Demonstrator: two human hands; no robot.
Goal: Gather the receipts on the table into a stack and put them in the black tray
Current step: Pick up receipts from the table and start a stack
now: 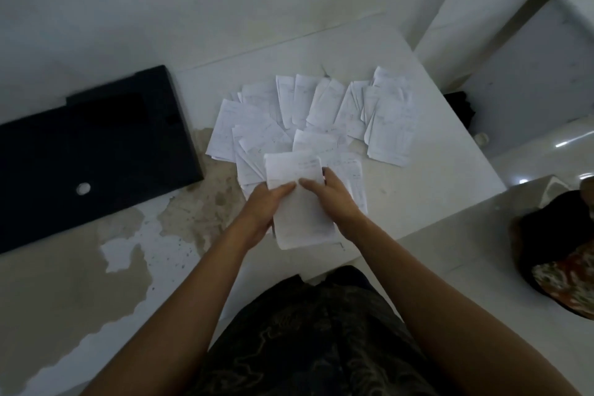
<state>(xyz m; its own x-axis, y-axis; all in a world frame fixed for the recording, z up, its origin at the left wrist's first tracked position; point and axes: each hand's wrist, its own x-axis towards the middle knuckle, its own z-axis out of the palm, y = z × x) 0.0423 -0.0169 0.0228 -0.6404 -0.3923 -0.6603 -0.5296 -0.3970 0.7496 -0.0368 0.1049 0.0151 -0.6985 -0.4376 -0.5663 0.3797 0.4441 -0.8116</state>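
The only view comes from a wide-angle camera on my head, looking forward and steeply down over my own lap and forearms. It sits close above the near edge of the worktop, whose straight edges bow with the lens. The wall fills the far part of the frame, the black tray lies at the left, and the floor shows at the right.
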